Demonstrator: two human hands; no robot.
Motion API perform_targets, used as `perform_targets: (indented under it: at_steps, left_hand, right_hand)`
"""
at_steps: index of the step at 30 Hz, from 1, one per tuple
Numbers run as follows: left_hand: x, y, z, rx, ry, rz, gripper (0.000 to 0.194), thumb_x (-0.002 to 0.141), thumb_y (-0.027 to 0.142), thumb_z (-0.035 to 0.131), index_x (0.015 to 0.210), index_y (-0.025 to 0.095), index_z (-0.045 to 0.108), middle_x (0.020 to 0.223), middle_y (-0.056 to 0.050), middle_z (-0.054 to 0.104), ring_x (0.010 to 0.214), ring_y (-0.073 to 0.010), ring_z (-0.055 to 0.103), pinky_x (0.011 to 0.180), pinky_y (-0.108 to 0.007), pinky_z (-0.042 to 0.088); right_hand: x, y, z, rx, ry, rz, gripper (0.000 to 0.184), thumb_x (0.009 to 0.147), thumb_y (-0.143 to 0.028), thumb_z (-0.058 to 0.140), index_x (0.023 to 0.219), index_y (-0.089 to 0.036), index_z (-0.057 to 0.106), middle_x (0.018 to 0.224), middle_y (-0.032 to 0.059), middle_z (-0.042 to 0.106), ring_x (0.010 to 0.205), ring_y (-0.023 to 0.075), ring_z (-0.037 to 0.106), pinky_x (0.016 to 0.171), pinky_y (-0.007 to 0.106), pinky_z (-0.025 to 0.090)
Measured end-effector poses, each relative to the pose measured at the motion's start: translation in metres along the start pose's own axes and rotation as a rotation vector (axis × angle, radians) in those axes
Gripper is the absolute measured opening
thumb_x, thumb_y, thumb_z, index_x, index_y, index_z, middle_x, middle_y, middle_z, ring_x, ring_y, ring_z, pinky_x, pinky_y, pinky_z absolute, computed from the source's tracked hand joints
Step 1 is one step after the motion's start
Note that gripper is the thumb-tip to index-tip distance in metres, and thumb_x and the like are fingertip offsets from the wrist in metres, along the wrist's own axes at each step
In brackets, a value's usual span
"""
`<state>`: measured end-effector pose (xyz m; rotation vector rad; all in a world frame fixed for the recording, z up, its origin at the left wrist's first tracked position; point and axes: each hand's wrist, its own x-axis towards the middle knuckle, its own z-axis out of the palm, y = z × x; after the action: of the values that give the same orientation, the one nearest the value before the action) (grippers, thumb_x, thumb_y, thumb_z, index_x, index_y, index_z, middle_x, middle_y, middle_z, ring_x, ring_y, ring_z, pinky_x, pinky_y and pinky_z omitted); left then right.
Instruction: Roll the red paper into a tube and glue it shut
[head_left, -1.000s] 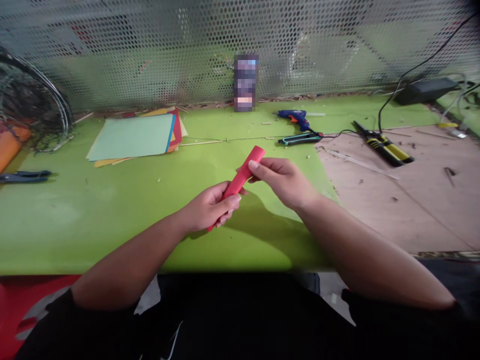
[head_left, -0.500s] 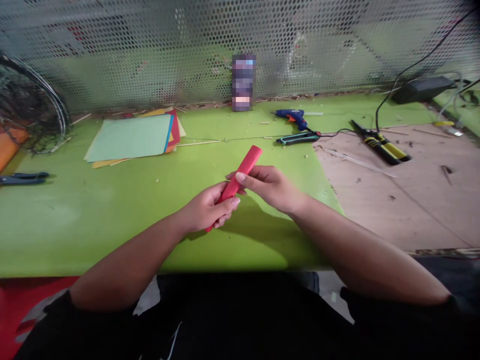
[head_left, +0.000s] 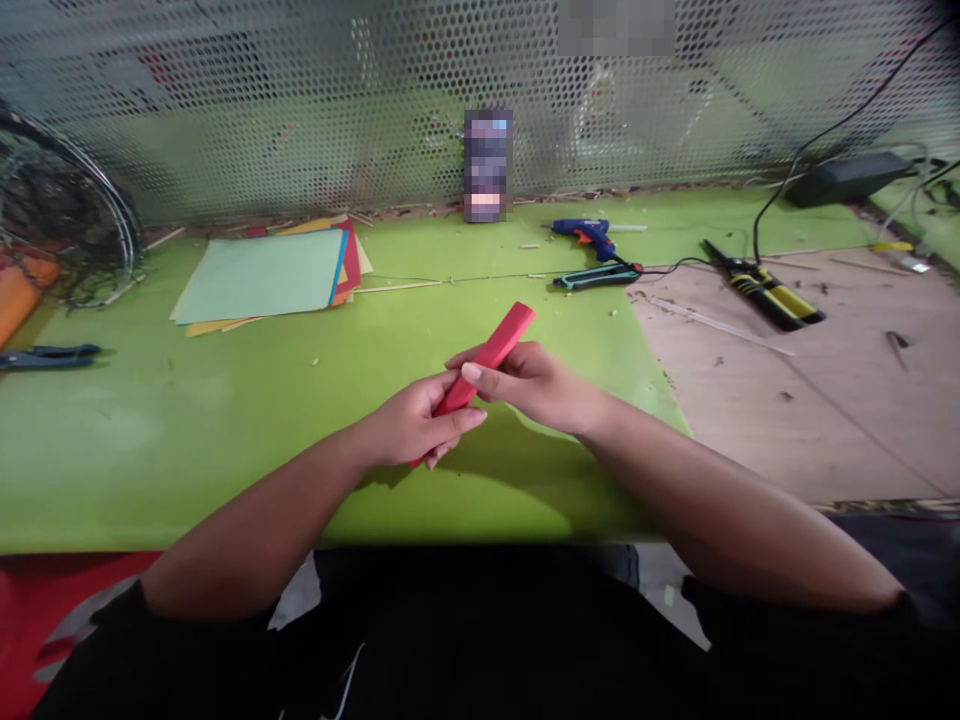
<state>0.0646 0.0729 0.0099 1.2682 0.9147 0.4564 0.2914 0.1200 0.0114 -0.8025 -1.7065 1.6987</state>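
Left hand [head_left: 412, 425] grips lower end of red strip [head_left: 501, 342]; right hand [head_left: 536, 385] pinches middle; green tabletop [head_left: 187, 450] beneath.

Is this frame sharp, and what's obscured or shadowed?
Head view: the red strip, left hand and right hand look sharp; the upright item behind is pixelated, as is a patch atop the perforated screen; a soft shadow falls on the green mat below the hands; the wide lens bows the edges.

The upright object [head_left: 487, 165] is pixelated (unreadable), and the left hand [head_left: 412, 425] hides part of the red strip [head_left: 495, 350].
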Motion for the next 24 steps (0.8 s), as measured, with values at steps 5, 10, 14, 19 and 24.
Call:
perform_targets:
  at_steps: [5,10,14,19,24]
  left_hand:
    - [0.001,0.000,0.000,0.145,0.087,0.020,0.042,0.108,0.054,0.070,0.131,0.020,0.069,0.083,0.002,0.062,0.067,-0.0138,0.058,0.062,-0.028,0.048]
    - [0.002,-0.004,0.003,0.505,0.308,0.143,0.034,0.111,0.052,0.065,0.128,0.023,0.067,0.101,-0.004,0.072,0.084,-0.0211,0.065,0.074,-0.033,0.046]
    - [0.002,-0.006,0.004,0.795,0.451,0.171,0.030,0.115,0.046,0.057,0.133,0.023,0.063,0.090,-0.003,0.068,0.073,-0.0201,0.059,0.068,-0.033,0.035]
    - [-0.001,0.000,0.000,0.461,0.309,0.161,0.031,0.114,0.052,0.060,0.125,0.023,0.064,0.084,0.002,0.060,0.068,-0.0153,0.053,0.064,-0.030,0.038]
    - [-0.006,0.005,-0.010,-0.065,-0.150,0.029,0.043,0.111,0.058,0.065,0.129,0.020,0.066,0.080,0.006,0.049,0.056,-0.0088,0.043,0.053,-0.025,0.038]
  right_hand:
    - [-0.004,-0.004,-0.009,-0.080,0.141,0.042,0.050,0.098,-0.073,0.079,0.101,-0.023,0.087,0.098,0.0057,0.083,0.097,0.0229,0.075,0.090,0.038,0.061]
    - [-0.002,-0.002,-0.004,-0.017,0.264,0.053,0.056,0.094,-0.076,0.081,0.099,-0.020,0.087,0.102,0.0092,0.085,0.099,0.0244,0.077,0.096,0.041,0.062]
    - [0.000,0.002,-0.004,-0.054,0.434,0.059,0.054,0.090,-0.074,0.086,0.088,-0.020,0.085,0.085,0.0073,0.080,0.081,0.0213,0.072,0.080,0.039,0.061]
    - [0.003,0.001,-0.010,0.177,0.254,0.003,0.054,0.075,-0.055,0.105,0.110,-0.021,0.084,0.094,0.0039,0.082,0.077,0.0163,0.070,0.074,0.033,0.062]
    - [0.002,0.003,-0.014,0.329,-0.087,0.013,0.044,0.081,-0.042,0.103,0.114,-0.021,0.082,0.099,0.0062,0.086,0.073,0.0183,0.077,0.070,0.036,0.067]
